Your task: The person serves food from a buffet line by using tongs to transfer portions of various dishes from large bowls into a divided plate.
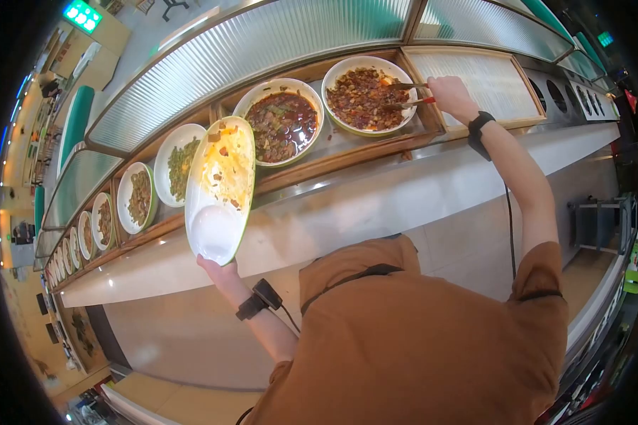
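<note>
My left hand (220, 276) grips the lower end of a white bowl with a green rim (215, 230), which is tilted up and smeared with orange oil and food bits. My right hand (452, 97) is closed around a pair of tongs (412, 103). Their tips reach into chopped reddish-brown food (365, 95) in a white bowl (333, 117) on the counter. Left of that stands another white bowl (317, 106) with dark, saucy food. The tilted bowl partly covers a dish of green food (182, 166).
Several more filled bowls (136, 198) line the wooden-framed counter, receding to the left. Ribbed glass panels (262, 53) rise behind it. A wooden-framed, pale ribbed panel (475, 67) lies right of the bowls. The pale counter ledge (319, 205) runs along the front.
</note>
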The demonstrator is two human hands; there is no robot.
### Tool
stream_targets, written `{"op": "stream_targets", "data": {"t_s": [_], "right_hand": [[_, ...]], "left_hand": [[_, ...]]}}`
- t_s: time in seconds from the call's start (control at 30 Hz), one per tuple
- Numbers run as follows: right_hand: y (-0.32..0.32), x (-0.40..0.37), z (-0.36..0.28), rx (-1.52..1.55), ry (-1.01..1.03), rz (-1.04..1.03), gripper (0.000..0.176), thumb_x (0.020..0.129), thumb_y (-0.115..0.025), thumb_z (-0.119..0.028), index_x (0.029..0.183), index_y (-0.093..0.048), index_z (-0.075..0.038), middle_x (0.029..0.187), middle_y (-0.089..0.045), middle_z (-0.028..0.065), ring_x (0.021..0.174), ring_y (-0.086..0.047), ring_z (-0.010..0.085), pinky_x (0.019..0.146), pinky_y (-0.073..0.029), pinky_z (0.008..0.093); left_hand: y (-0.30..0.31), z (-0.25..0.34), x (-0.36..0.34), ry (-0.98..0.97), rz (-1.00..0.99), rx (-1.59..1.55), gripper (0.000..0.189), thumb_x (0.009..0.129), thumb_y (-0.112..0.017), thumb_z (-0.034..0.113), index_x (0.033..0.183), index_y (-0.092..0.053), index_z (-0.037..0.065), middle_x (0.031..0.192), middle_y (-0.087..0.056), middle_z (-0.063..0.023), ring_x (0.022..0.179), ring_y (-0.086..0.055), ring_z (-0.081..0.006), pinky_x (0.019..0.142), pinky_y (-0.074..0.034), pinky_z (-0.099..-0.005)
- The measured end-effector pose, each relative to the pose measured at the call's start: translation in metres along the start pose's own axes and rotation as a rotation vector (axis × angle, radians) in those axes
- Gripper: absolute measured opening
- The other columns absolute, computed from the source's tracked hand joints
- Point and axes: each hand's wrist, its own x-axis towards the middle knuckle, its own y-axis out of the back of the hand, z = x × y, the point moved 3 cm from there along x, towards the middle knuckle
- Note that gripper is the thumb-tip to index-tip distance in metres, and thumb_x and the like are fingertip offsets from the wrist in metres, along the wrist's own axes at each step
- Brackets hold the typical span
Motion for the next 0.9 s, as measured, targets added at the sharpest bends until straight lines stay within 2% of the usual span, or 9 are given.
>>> {"op": "stream_targets", "data": {"t_s": [0.1, 0.2, 0.4, 0.5, 0.7, 0.8, 0.9], "right_hand": [[-0.005, 0.009, -0.001, -0.009, 0.049, 0.062, 0.009, 0.075, -0.066, -0.010, 0.080, -0.064, -0.002, 0.074, -0.066, 0.0170, 0.073, -0.066, 0.0352, 0.060, -0.052, 0.0419], [0.008, 0.012, -0.009, -0.061, 0.093, 0.028, 0.010, 0.076, -0.066, -0.011, 0.077, -0.063, -0.002, 0.071, -0.066, 0.0167, 0.070, -0.067, 0.0341, 0.059, -0.053, 0.0408], [0.001, 0.024, -0.009, -0.215, 0.113, 0.016, 0.017, 0.078, -0.069, -0.018, 0.083, -0.063, -0.003, 0.070, -0.067, 0.0142, 0.068, -0.069, 0.0295, 0.057, -0.054, 0.0386], [-0.001, 0.025, -0.013, -0.245, 0.175, 0.029, 0.019, 0.078, -0.070, -0.021, 0.083, -0.064, -0.004, 0.070, -0.067, 0.0128, 0.067, -0.069, 0.0280, 0.056, -0.054, 0.0374], [-0.011, 0.021, -0.026, -0.241, 0.102, 0.050, 0.018, 0.076, -0.072, -0.019, 0.082, -0.066, -0.003, 0.070, -0.067, 0.0120, 0.063, -0.069, 0.0268, 0.053, -0.054, 0.0365], [-0.004, 0.023, -0.024, -0.229, 0.056, -0.019, 0.017, 0.076, -0.072, -0.018, 0.083, -0.068, -0.003, 0.072, -0.068, 0.0133, 0.067, -0.069, 0.0287, 0.054, -0.054, 0.0390], [0.002, 0.031, -0.010, -0.058, -0.049, -0.071, 0.015, 0.076, -0.071, -0.018, 0.082, -0.069, -0.005, 0.075, -0.068, 0.0148, 0.071, -0.068, 0.0317, 0.057, -0.054, 0.0413]], "left_hand": [[0.002, -0.001, 0.000, -0.018, 0.030, 0.014, 0.044, 0.097, -0.035, 0.035, 0.129, -0.050, 0.008, 0.127, -0.056, -0.0085, 0.115, -0.056, -0.0262, 0.092, -0.050, -0.0417], [0.005, 0.000, 0.008, -0.002, -0.022, 0.037, 0.044, 0.097, -0.035, 0.036, 0.129, -0.050, 0.009, 0.127, -0.056, -0.0083, 0.114, -0.056, -0.0263, 0.091, -0.051, -0.0415], [0.006, -0.001, 0.004, 0.000, 0.076, 0.026, 0.046, 0.097, -0.035, 0.039, 0.129, -0.050, 0.009, 0.128, -0.056, -0.0074, 0.115, -0.056, -0.0266, 0.092, -0.051, -0.0414], [0.005, -0.001, 0.004, 0.021, 0.050, 0.007, 0.047, 0.096, -0.035, 0.040, 0.129, -0.050, 0.010, 0.127, -0.056, -0.0074, 0.115, -0.056, -0.0261, 0.092, -0.051, -0.0409], [0.007, -0.002, 0.005, -0.009, 0.052, 0.069, 0.046, 0.096, -0.036, 0.039, 0.128, -0.051, 0.010, 0.126, -0.057, -0.0072, 0.113, -0.057, -0.0250, 0.090, -0.052, -0.0396], [0.010, -0.002, 0.008, 0.011, 0.077, 0.036, 0.046, 0.096, -0.037, 0.040, 0.128, -0.051, 0.010, 0.125, -0.058, -0.0069, 0.112, -0.058, -0.0249, 0.090, -0.052, -0.0400], [0.009, -0.001, 0.006, 0.030, 0.063, 0.043, 0.046, 0.096, -0.036, 0.040, 0.128, -0.051, 0.011, 0.126, -0.057, -0.0068, 0.113, -0.057, -0.0250, 0.090, -0.052, -0.0399]]}}
